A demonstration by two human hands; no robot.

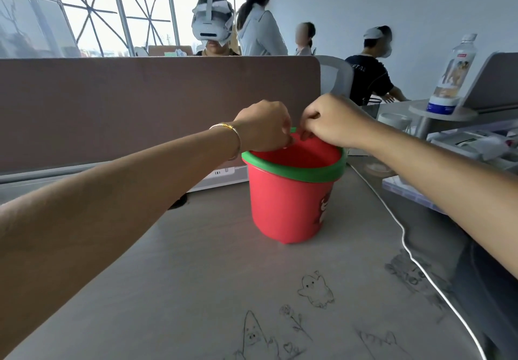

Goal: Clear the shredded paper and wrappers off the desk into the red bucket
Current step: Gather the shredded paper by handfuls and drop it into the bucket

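The red bucket (291,200) stands upright mid-desk (173,275). Both hands meet over its rim at 12 o'clock: left hand (265,127) and right hand (333,121), fingers curled; whether either pinches anything cannot be told. A white cable (403,236) trails at 3 o'clock.

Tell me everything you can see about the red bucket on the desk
The red bucket looks like smooth plastic, tapering downward, with a thick green rim band and a partly visible cartoon print on its right side. It stands upright on the grey desk, beside a white cable. Its visible inside looks red and bare. The left hand and right hand meet over its far rim, fingers curled.
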